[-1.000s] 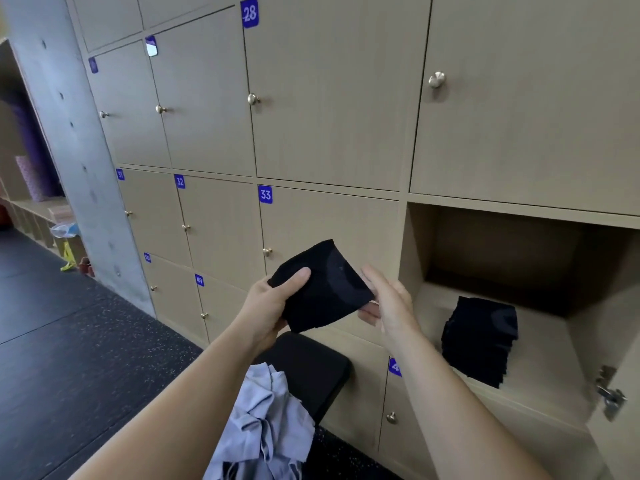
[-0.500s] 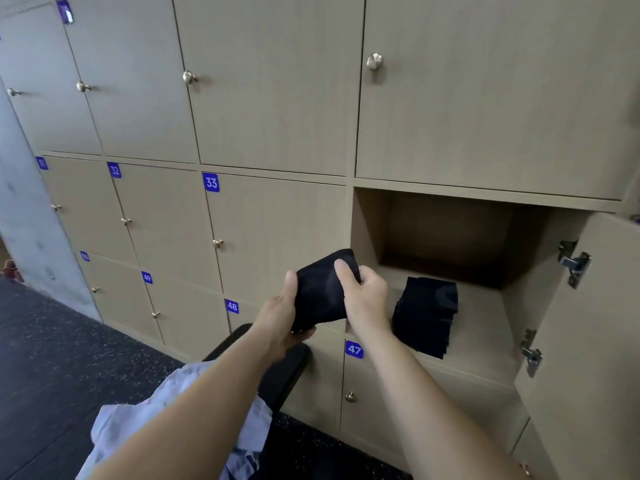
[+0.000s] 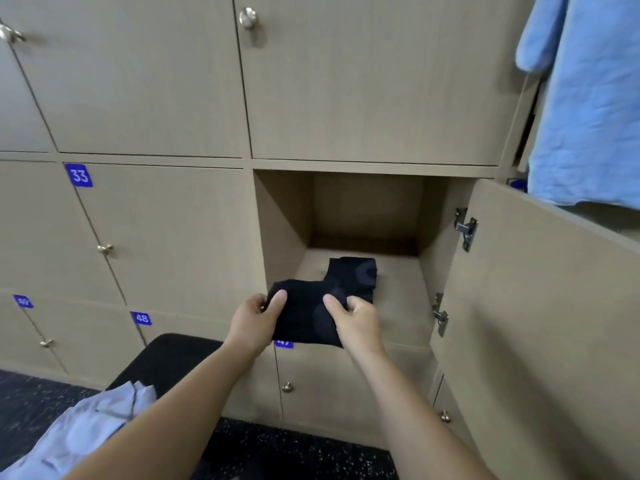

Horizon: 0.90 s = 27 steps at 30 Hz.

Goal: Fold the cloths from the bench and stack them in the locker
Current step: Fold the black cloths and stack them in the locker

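Folded cloth at the locker

Nearest us, a pale cloth (image 3: 86, 434) lies crumpled on the black bench (image 3: 173, 355). Our left hand (image 3: 254, 323) and right hand (image 3: 356, 322) pinch a folded black cloth (image 3: 304, 313) at the open locker (image 3: 398, 289) mouth, partly hiding the black stack (image 3: 356, 273) inside. Door labels read 33 (image 3: 79, 175) and 48 (image 3: 142, 318)

Light blue towel (image 3: 588, 98) hanging up top right, draped down the cabinet front. The closed doors (image 3: 156, 81) have blue tags, 33 (image 3: 79, 175) and 48 (image 3: 142, 318), plus little brass knobs (image 3: 248, 17). Dark speckled floor (image 3: 31, 403) below.
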Each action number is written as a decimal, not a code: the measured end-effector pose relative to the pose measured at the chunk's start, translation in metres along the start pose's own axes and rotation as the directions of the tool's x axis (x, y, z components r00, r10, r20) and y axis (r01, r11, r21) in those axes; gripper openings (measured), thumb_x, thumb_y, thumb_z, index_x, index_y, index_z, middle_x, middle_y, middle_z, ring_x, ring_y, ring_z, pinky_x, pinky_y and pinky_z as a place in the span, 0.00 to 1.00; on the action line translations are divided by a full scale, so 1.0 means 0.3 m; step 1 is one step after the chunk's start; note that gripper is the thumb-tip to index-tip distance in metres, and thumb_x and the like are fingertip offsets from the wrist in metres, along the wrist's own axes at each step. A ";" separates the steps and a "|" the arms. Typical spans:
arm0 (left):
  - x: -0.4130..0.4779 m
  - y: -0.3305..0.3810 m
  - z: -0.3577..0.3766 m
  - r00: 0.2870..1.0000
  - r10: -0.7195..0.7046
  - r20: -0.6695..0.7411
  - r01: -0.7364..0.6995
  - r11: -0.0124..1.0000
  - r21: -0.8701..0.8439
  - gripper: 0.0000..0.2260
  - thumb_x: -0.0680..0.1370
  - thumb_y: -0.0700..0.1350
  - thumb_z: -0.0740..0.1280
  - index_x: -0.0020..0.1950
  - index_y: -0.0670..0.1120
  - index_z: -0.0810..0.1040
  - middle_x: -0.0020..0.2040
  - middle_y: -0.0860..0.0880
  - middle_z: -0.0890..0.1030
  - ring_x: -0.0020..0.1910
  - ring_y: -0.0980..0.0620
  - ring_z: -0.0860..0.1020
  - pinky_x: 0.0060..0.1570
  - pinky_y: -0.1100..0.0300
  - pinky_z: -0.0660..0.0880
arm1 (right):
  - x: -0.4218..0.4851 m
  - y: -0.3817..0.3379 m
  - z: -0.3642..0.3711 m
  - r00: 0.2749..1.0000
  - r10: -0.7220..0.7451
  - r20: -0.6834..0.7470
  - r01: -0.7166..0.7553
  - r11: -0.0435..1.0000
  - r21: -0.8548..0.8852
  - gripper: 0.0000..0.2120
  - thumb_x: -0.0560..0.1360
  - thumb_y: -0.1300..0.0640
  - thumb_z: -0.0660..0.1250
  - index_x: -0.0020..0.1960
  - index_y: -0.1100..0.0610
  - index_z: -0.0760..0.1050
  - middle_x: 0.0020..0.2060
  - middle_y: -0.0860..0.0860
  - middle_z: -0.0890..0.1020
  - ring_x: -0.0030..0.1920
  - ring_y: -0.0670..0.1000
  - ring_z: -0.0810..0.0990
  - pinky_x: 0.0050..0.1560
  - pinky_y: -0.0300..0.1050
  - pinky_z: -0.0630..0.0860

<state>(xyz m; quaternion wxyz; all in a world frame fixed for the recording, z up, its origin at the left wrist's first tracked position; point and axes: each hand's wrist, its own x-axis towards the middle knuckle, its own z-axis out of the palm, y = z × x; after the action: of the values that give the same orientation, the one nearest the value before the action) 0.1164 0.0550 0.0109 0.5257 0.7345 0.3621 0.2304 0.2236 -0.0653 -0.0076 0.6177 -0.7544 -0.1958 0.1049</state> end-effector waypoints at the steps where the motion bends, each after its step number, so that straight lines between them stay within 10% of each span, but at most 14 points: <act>1: 0.016 -0.003 0.025 0.999 -0.025 0.022 0.025 1.000 -0.016 0.17 0.81 0.56 0.62 0.49 0.41 0.76 0.41 0.45 0.79 0.39 0.49 0.77 0.39 0.56 0.73 | 0.018 0.021 -0.027 0.998 0.042 0.035 -0.043 0.999 0.022 0.20 0.75 0.52 0.68 0.31 0.56 0.63 0.27 0.51 0.66 0.30 0.49 0.65 0.31 0.43 0.61; 9: 0.183 -0.029 0.179 0.967 -0.120 0.223 0.129 0.991 -0.029 0.20 0.77 0.51 0.68 0.52 0.32 0.75 0.44 0.40 0.80 0.42 0.45 0.76 0.45 0.51 0.73 | 0.193 0.192 -0.140 0.969 0.231 0.092 -0.233 0.972 0.007 0.09 0.73 0.63 0.69 0.40 0.68 0.71 0.34 0.55 0.74 0.36 0.53 0.71 0.36 0.46 0.66; 27: 0.652 0.068 0.396 0.971 -0.003 0.240 0.037 0.990 -0.136 0.04 0.79 0.42 0.68 0.49 0.45 0.83 0.46 0.48 0.85 0.48 0.50 0.83 0.53 0.54 0.78 | 0.703 0.195 -0.138 0.984 0.123 -0.131 -0.139 0.983 -0.122 0.12 0.76 0.53 0.69 0.41 0.62 0.81 0.39 0.55 0.84 0.43 0.56 0.83 0.49 0.55 0.79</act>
<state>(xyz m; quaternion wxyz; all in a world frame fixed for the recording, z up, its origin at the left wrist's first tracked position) 0.3312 0.1307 -0.0186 0.6178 0.7145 0.2867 0.1597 0.4399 -0.0221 -0.0378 0.5698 -0.8094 -0.1137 0.0858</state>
